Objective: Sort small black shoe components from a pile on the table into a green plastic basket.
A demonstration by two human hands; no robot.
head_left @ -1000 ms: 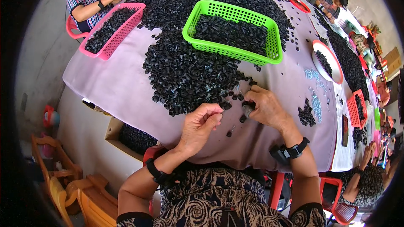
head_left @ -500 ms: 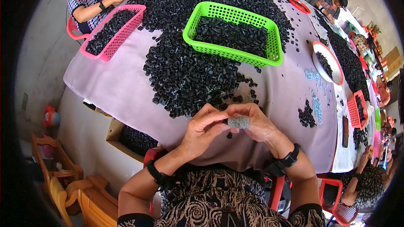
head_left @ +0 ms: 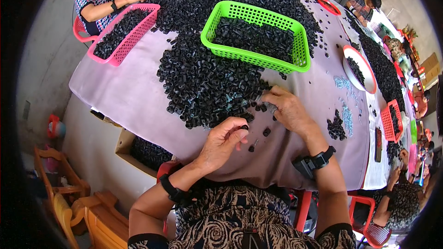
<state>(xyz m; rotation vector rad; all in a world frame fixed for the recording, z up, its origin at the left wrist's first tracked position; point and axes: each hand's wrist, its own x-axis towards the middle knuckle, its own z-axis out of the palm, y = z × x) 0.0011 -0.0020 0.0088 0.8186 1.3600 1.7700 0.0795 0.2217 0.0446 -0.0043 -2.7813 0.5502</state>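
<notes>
My left hand (head_left: 222, 144) is closed in a pinch over the near edge of the pile, with a small black plastic part (head_left: 244, 127) at its fingertips. To its right and farther out, my right hand (head_left: 290, 113) bends its fingers down at the pile's right edge. A grey, cloth-like wrap (head_left: 271, 107) shows at its thumb; whatever lies between those fingertips is hidden. The heap of small black plastic parts (head_left: 194, 80) has thin metal springs (head_left: 234, 96) scattered on it. Between my hands, a loose black part (head_left: 266, 132) lies on the pinkish cloth.
A green basket (head_left: 249, 56) of black parts stands beyond my hands. At the left is a pink basket (head_left: 134, 41), near a co-worker (head_left: 99, 2). Rightward are a red-rimmed white bowl (head_left: 368, 74), loose springs (head_left: 347, 120) and a red basket (head_left: 388, 124).
My hands have come apart. The right one has moved up and away to the pile's edge with its grey wrap; the left has shifted slightly, keeping a black part.
</notes>
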